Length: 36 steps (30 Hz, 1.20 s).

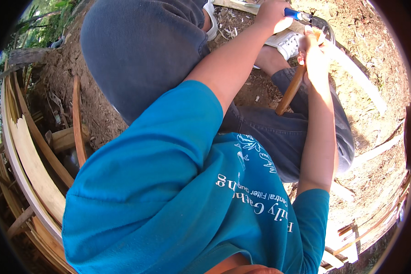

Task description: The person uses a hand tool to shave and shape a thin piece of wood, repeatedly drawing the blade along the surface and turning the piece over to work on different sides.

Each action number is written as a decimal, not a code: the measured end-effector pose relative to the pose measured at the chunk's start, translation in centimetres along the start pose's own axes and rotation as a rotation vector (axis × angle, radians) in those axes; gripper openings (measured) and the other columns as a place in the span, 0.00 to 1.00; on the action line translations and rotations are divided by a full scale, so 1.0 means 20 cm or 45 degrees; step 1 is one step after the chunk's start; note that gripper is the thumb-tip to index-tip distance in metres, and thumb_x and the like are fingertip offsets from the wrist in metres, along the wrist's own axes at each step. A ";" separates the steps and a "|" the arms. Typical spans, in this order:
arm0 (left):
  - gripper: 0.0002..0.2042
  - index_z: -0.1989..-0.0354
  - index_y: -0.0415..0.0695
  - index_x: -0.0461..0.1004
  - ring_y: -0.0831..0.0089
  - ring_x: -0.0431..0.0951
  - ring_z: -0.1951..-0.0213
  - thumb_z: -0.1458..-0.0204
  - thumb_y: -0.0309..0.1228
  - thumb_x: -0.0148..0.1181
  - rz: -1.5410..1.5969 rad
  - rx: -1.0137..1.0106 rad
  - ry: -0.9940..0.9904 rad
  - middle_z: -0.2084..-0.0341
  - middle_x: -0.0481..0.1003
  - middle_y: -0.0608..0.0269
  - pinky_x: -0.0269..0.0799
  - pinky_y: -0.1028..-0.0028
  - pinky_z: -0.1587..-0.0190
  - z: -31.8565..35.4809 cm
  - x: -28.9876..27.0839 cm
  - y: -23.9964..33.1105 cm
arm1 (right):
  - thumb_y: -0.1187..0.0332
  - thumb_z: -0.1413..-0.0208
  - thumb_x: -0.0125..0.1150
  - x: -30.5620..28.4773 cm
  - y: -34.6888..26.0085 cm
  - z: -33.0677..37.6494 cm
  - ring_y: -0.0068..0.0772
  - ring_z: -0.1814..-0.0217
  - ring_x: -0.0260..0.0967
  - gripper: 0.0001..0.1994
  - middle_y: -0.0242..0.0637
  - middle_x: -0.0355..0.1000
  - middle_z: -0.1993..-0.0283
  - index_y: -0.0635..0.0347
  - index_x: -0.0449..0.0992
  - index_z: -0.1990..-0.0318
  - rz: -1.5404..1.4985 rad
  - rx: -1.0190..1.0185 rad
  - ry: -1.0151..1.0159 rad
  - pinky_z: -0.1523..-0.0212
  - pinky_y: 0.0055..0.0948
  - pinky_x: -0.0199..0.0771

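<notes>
My left hand (273, 17) is closed around a blue-handled chisel (293, 13), whose handle end sticks out to the right. A narrow grey strip shows past the hand's left side, perhaps its blade. My right hand (314, 55) grips a claw hammer (291, 91) high on its wooden handle, close to the head. The dark metal head is right by the chisel's handle end; whether they touch I cannot tell. The lower hammer handle slants down to my trousered leg (269, 132). A pale wood strip (356, 68) extends from beneath the hammer toward the right.
Long boards and slats (34, 160) are stacked at the left, beside an upright brown stick (78, 123). White shoes (285, 44) rest on brown earth (242, 23) strewn with wood chips. More wood pieces (342, 246) lie at the lower right.
</notes>
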<state>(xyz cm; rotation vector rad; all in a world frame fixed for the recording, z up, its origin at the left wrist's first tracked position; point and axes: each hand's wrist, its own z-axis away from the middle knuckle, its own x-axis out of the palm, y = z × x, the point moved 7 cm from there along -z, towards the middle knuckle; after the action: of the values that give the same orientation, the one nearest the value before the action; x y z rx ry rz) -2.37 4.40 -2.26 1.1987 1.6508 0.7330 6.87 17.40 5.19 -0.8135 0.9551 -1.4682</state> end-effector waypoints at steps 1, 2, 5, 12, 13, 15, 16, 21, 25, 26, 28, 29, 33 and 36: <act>0.05 0.73 0.43 0.79 0.46 0.79 0.64 0.50 0.30 0.61 -0.009 -0.040 -0.005 0.71 0.78 0.47 0.73 0.55 0.60 0.00 0.01 -0.02 | 0.63 0.31 0.59 -0.01 0.00 -0.01 0.14 0.82 0.56 0.09 0.25 0.64 0.75 0.53 0.68 0.64 -0.054 -0.029 0.063 0.84 0.19 0.58; 0.05 0.73 0.43 0.79 0.46 0.79 0.63 0.50 0.30 0.61 -0.009 -0.085 -0.022 0.71 0.78 0.47 0.73 0.55 0.60 0.01 0.00 0.02 | 0.63 0.31 0.59 -0.04 0.00 -0.02 0.14 0.82 0.55 0.10 0.25 0.64 0.75 0.53 0.68 0.64 -0.107 -0.049 0.140 0.84 0.19 0.58; 0.06 0.73 0.42 0.78 0.46 0.79 0.63 0.49 0.31 0.61 -0.007 -0.149 -0.042 0.70 0.78 0.46 0.73 0.55 0.59 0.01 0.01 0.03 | 0.62 0.30 0.57 -0.05 0.02 -0.02 0.14 0.83 0.54 0.10 0.25 0.63 0.76 0.53 0.67 0.64 -0.118 -0.007 0.102 0.83 0.19 0.58; 0.07 0.73 0.42 0.78 0.45 0.79 0.61 0.49 0.33 0.62 -0.106 -0.187 -0.071 0.69 0.78 0.45 0.73 0.54 0.57 0.00 0.00 0.03 | 0.63 0.31 0.58 -0.04 0.01 -0.04 0.14 0.83 0.54 0.10 0.24 0.63 0.76 0.53 0.67 0.65 0.035 0.123 0.082 0.84 0.19 0.57; 0.07 0.73 0.42 0.78 0.45 0.79 0.61 0.49 0.33 0.62 -0.118 -0.191 -0.082 0.69 0.78 0.45 0.73 0.54 0.57 0.00 0.00 0.02 | 0.63 0.31 0.59 -0.06 0.02 -0.05 0.14 0.83 0.55 0.10 0.24 0.63 0.76 0.53 0.67 0.65 -0.034 0.056 0.134 0.84 0.19 0.58; 0.07 0.73 0.42 0.78 0.45 0.79 0.61 0.49 0.33 0.63 -0.133 -0.197 -0.103 0.69 0.78 0.45 0.73 0.54 0.57 0.01 0.01 0.02 | 0.64 0.31 0.59 -0.08 0.02 -0.06 0.14 0.83 0.56 0.10 0.24 0.63 0.76 0.52 0.67 0.66 -0.164 -0.082 0.244 0.84 0.19 0.58; 0.07 0.73 0.42 0.78 0.45 0.79 0.61 0.49 0.33 0.63 -0.151 -0.199 -0.106 0.70 0.78 0.45 0.73 0.54 0.57 0.01 0.01 0.02 | 0.63 0.32 0.60 -0.11 0.04 -0.06 0.14 0.83 0.56 0.10 0.24 0.64 0.76 0.52 0.69 0.65 -0.313 -0.019 0.339 0.85 0.19 0.57; 0.06 0.73 0.43 0.78 0.45 0.79 0.62 0.50 0.32 0.63 -0.077 -0.126 -0.087 0.70 0.78 0.45 0.73 0.54 0.58 0.01 0.02 0.03 | 0.62 0.32 0.60 -0.09 0.06 -0.07 0.14 0.82 0.55 0.09 0.24 0.63 0.76 0.52 0.69 0.62 -0.108 0.103 0.150 0.83 0.19 0.58; 0.05 0.73 0.43 0.79 0.45 0.79 0.63 0.51 0.30 0.63 -0.094 -0.200 -0.093 0.70 0.78 0.45 0.73 0.54 0.59 0.03 0.05 -0.05 | 0.63 0.32 0.60 -0.08 0.05 -0.06 0.14 0.82 0.56 0.09 0.24 0.63 0.76 0.51 0.68 0.62 -0.173 0.088 0.165 0.83 0.19 0.58; 0.05 0.73 0.43 0.79 0.45 0.79 0.63 0.51 0.30 0.63 -0.090 -0.193 -0.075 0.71 0.78 0.45 0.73 0.54 0.59 0.02 0.05 -0.06 | 0.63 0.32 0.60 -0.07 0.05 -0.06 0.14 0.82 0.55 0.09 0.23 0.62 0.76 0.51 0.68 0.62 -0.056 0.115 0.107 0.83 0.19 0.58; 0.04 0.74 0.43 0.79 0.46 0.79 0.63 0.51 0.29 0.63 -0.105 -0.178 -0.069 0.71 0.78 0.45 0.73 0.55 0.59 0.01 0.05 -0.07 | 0.63 0.31 0.60 -0.07 0.05 -0.07 0.13 0.82 0.55 0.09 0.23 0.62 0.76 0.51 0.67 0.62 -0.011 0.131 0.105 0.83 0.19 0.58; 0.04 0.74 0.43 0.79 0.46 0.79 0.63 0.51 0.29 0.63 -0.117 -0.174 -0.090 0.71 0.78 0.46 0.73 0.55 0.59 0.02 0.06 -0.06 | 0.63 0.32 0.60 -0.09 0.06 -0.07 0.13 0.82 0.55 0.09 0.24 0.63 0.76 0.51 0.67 0.62 -0.081 0.126 0.168 0.83 0.18 0.58; 0.04 0.74 0.44 0.80 0.46 0.79 0.63 0.51 0.30 0.63 -0.257 -0.113 -0.099 0.71 0.79 0.47 0.73 0.55 0.59 -0.01 0.06 -0.03 | 0.62 0.32 0.60 -0.09 0.10 -0.09 0.14 0.83 0.56 0.09 0.25 0.64 0.76 0.52 0.67 0.62 0.106 0.212 0.064 0.84 0.17 0.57; 0.05 0.74 0.44 0.80 0.46 0.79 0.63 0.51 0.31 0.63 -0.177 -0.263 -0.033 0.71 0.79 0.47 0.73 0.54 0.58 0.05 0.02 -0.28 | 0.62 0.32 0.61 -0.04 0.11 -0.11 0.14 0.83 0.57 0.10 0.25 0.66 0.75 0.52 0.68 0.64 -0.120 0.032 0.072 0.84 0.18 0.58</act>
<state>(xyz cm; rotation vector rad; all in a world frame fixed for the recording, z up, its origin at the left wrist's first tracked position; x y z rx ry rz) -3.64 2.88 -7.62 0.9352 1.5776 0.7762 5.95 18.30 2.36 -0.8116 0.9496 -1.5893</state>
